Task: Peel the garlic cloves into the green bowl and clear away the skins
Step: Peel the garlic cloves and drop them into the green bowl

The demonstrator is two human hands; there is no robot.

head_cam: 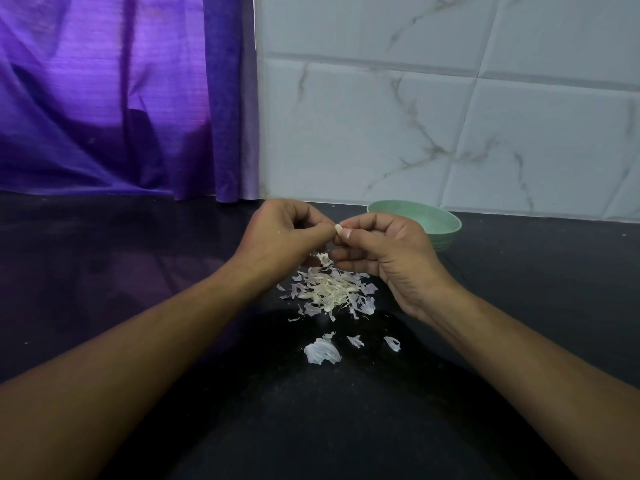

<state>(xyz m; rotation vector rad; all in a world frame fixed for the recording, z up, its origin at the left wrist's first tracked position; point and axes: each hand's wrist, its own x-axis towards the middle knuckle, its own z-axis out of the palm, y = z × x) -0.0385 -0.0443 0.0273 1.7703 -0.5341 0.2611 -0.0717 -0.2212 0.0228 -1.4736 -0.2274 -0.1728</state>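
Garlic first: we see one small clove point(338, 230) pinched between the fingertips of both hands, raised off the dark counter point(138, 289) at twelve o'clock from the heap of skins point(329, 293). Only a pale stub of it shows. That stub runs roughly from eleven o'clock down to five o'clock, but the fingers hide the rest, so we cannot tell which end is the tip.

Our left hand point(277, 237) curls round the clove from nine o'clock, thumb and forefinger closed on it. Our right hand point(388, 252) meets it from three o'clock, its thumb pressed on the clove and its other fingers folded under.

We find the green bowl point(448, 223) at two o'clock from the clove, just behind the right hand and close to the marble-look tiled wall point(450, 116). We cannot see what it holds.

Loose skin flakes (a few larger ones) lie at six o'clock from the heap. A purple curtain point(104, 98) hangs at ten o'clock.
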